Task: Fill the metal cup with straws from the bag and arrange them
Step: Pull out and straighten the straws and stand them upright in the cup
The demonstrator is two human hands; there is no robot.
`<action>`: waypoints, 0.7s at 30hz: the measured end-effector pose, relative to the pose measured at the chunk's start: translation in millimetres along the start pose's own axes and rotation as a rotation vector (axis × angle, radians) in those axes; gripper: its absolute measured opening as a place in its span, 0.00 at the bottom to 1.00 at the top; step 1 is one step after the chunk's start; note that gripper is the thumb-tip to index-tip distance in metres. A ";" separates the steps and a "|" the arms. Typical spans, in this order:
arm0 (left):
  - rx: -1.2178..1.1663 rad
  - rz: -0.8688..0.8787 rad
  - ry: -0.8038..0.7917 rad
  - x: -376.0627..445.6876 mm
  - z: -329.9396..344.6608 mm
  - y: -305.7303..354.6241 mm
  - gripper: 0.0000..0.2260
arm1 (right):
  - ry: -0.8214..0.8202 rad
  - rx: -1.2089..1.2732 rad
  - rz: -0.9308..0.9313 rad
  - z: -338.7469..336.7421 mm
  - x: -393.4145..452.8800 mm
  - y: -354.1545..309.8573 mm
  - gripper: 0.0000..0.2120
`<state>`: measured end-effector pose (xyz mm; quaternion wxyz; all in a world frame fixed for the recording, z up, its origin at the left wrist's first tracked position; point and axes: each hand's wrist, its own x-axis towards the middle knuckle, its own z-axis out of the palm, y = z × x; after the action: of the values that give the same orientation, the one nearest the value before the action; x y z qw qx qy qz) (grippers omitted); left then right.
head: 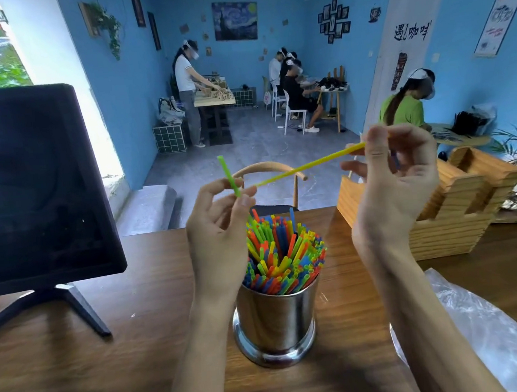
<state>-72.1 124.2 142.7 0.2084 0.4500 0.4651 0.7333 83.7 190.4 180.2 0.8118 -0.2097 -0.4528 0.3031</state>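
Note:
A shiny metal cup [274, 322] stands on the wooden table [78, 368] in front of me, packed with several upright straws [282, 253] in green, yellow, orange and blue. Above it, my left hand [219, 227] pinches a green straw [229, 176] between thumb and fingers, and the near end of a yellow straw [304, 167] reaches its fingertips. My right hand [397, 183] pinches the far end of that yellow straw, which slants up to the right. A clear plastic bag [488, 341] lies flat at the table's right.
A dark monitor [31, 190] on a stand fills the left side of the table. A wooden organiser box [445, 207] sits at the right rear. A chair back [267, 170] shows beyond the table's far edge. People work at tables in the blue room behind.

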 end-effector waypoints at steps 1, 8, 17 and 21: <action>-0.030 -0.014 0.059 0.7 -1.6 -0.3 0.07 | 0.051 0.030 0.031 -1.6 0.7 2.0 0.05; -0.172 -0.138 0.117 0.8 -0.8 2.4 0.07 | -0.105 0.198 0.469 -3.5 -17.1 13.7 0.08; -0.334 -0.120 0.135 2.1 -2.8 8.7 0.05 | -0.846 -0.433 0.252 -22.6 -30.4 32.8 0.09; -0.170 -0.001 0.043 -0.4 1.3 3.4 0.05 | -0.970 -0.533 0.182 -25.1 -26.3 31.2 0.05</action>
<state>-70.4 122.9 145.7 0.2362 0.4146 0.4057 0.7796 85.2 193.6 132.5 0.4000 -0.2826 -0.8154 0.3087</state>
